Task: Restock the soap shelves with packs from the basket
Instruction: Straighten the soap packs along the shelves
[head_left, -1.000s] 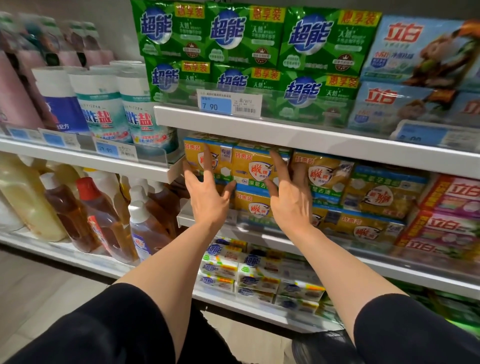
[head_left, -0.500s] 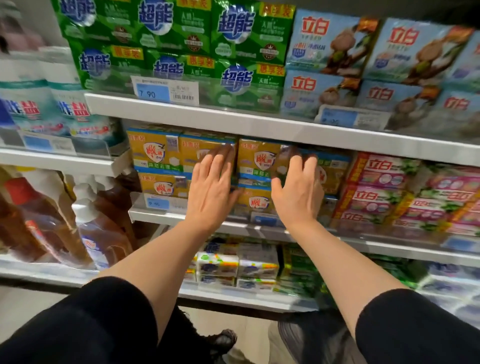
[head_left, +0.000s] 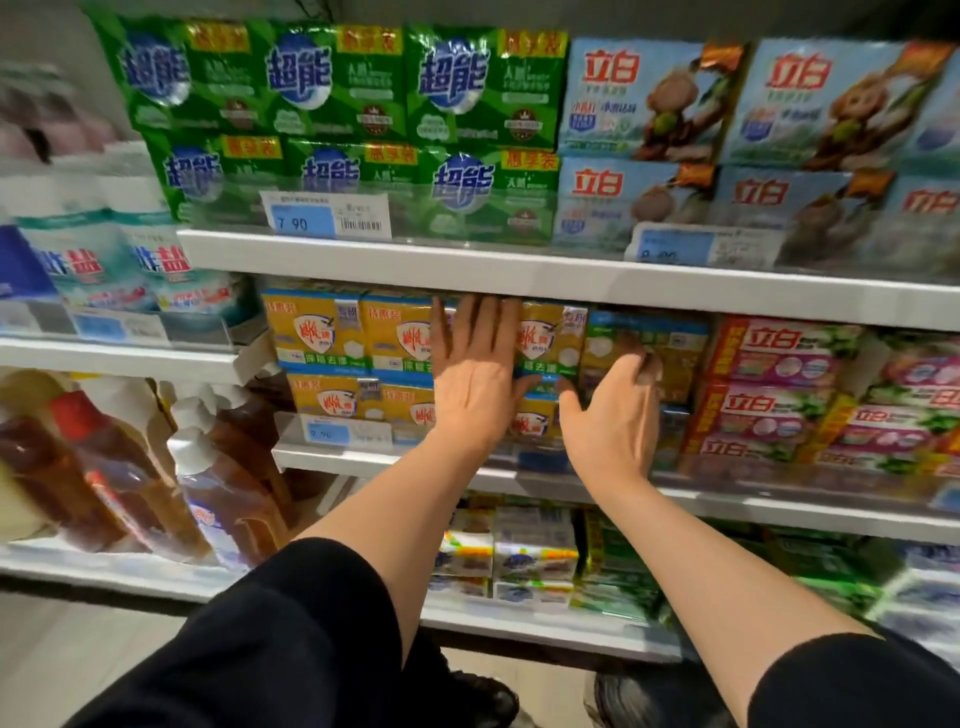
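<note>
— Shop shelving fills everything ahead of you, white shelf boards (head_left: 519, 273) stacked one above another. Where are your hands?

— On the middle shelf (head_left: 363, 460). Your left hand (head_left: 475, 379) lies flat on the yellow soap packs (head_left: 317, 332), fingers straight and a little spread, pointing up under the board above. Your right hand (head_left: 615, 421) is just beside it, thumb out to the left, fingertips bent onto the front of a yellow and blue pack (head_left: 670, 358). It touches that pack; you can't tell whether it truly grips it.

— How do the packs look?

— Yellow fronts with a white and red shield, a blue band along the bottom, in two layers. The lower layer sits behind a clear lip with a blue price tag (head_left: 330, 432).

— And around them?

— To the right, touching that row, red and pink packs (head_left: 774, 384), also stacked. Above, green packs (head_left: 332, 83) on the left and pale blue packs (head_left: 649, 98) on the right, with a price tag reading 7.90 (head_left: 324, 215). To the left, a lower section holds brown bottles (head_left: 104, 467) with white caps, and white tubs (head_left: 156, 260) above them. Below your forearms, small white and green packs (head_left: 535, 551).

— Is there room to move?

— Little. The yellow packs reach almost to the board above, and your left fingertips are close under its edge. Neighbouring rows press against both sides. Your black sleeves (head_left: 291, 639) fill the bottom of the view, and a dark shoe (head_left: 488, 696) shows on the floor between them.
</note>
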